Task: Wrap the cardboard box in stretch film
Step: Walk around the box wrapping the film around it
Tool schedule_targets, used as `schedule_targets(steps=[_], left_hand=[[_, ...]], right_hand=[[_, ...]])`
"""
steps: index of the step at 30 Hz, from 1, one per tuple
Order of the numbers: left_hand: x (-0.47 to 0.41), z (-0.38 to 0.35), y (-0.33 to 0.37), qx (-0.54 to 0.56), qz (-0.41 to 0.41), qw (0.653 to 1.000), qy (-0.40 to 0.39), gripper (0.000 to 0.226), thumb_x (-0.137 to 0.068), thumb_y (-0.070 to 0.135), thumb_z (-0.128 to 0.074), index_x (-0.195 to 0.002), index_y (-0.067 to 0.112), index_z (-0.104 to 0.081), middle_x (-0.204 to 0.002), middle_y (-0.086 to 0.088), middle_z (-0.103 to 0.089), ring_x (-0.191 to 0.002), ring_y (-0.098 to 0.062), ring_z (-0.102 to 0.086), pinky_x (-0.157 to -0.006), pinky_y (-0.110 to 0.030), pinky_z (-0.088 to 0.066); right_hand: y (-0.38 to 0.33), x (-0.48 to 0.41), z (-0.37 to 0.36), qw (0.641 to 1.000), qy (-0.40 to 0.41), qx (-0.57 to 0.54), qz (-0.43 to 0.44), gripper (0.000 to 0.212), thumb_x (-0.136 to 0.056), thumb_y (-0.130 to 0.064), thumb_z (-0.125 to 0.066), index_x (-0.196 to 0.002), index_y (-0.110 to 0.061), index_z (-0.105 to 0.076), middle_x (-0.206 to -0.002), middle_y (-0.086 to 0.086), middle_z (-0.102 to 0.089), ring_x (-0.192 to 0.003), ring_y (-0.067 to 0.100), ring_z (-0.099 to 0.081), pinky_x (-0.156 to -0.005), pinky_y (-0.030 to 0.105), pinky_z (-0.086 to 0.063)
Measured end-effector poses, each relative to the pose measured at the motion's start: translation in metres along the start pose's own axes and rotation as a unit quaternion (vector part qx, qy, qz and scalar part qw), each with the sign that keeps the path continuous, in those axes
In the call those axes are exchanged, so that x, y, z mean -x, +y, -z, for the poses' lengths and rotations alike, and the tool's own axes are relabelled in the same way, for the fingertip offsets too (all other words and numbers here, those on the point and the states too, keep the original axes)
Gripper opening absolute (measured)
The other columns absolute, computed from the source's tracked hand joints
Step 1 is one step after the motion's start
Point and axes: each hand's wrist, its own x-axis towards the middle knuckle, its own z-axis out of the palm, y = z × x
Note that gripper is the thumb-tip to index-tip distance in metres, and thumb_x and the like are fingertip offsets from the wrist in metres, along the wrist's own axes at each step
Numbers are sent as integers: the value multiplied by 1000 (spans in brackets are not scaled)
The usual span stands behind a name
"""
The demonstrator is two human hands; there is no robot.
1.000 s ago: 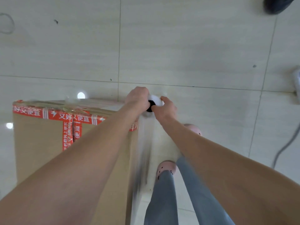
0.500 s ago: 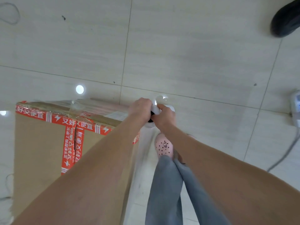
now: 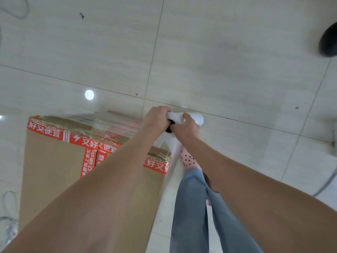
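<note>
A tall brown cardboard box (image 3: 52,167) with red printed tape stands on the floor at lower left. Clear film lies crumpled over its top edge. A white roll of stretch film (image 3: 177,117) is held upright beside the box's right corner, above the tiled floor. My left hand (image 3: 156,118) grips the roll's top end from the left. My right hand (image 3: 186,129) grips it from the right, thumb over the white top. A sheet of film (image 3: 173,152) runs down from the roll along the box's right edge. Most of the roll is hidden by my hands.
My legs in blue trousers (image 3: 191,207) and a pink perforated shoe (image 3: 187,159) stand just right of the box. A dark rounded object (image 3: 328,42) lies at the upper right. A grey cable (image 3: 326,185) runs along the right edge. Cords (image 3: 9,203) lie at lower left.
Both hands with the roll have shifted slightly right and away from the box corner. More of the box's taped front face shows. My foot has stepped forward under the roll.
</note>
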Motion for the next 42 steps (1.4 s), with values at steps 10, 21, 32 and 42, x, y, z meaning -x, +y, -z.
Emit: schedule_targets(steps=[10, 21, 32, 42], left_hand=[[-10, 15, -32, 33, 101, 994, -20, 21, -86, 16, -56, -68, 3, -56, -56, -4, -52, -62, -24, -59, -55, -29, -48], [-27, 37, -46, 50, 8, 997, 55, 18, -75, 5, -54, -86, 9, -68, -84, -8, -68, -82, -28, -63, -67, -34, -50], [-32, 58, -52, 116, 128, 982, 79, 23, -87, 25, -54, -74, 7, -52, -65, -2, -51, -69, -22, -52, -58, -28, -36], [-54, 88, -37, 70, 96, 981, 153, 9, -83, 14, -55, -90, 10, -59, -83, -6, -59, -77, -26, -57, -59, -29, -38]], right_hand=[[-29, -8, -27, 975, 41, 170, 137, 42, -81, -16, -54, -121, -28, -57, -115, -1, -59, -99, 25, -60, -77, 31, -48], [-56, -13, -42, 995, 9, 90, 46, 55, -81, -20, -62, -132, -16, -44, -92, 0, -46, -89, 27, -61, -79, 41, -55], [-103, -31, -42, 967, 82, 195, 145, 39, -86, -18, -57, -124, -27, -53, -118, 1, -59, -103, 25, -59, -76, 30, -45], [-133, -50, -29, 951, 62, 248, 176, 35, -85, -18, -56, -119, -25, -59, -117, 5, -59, -101, 28, -59, -70, 28, -41]])
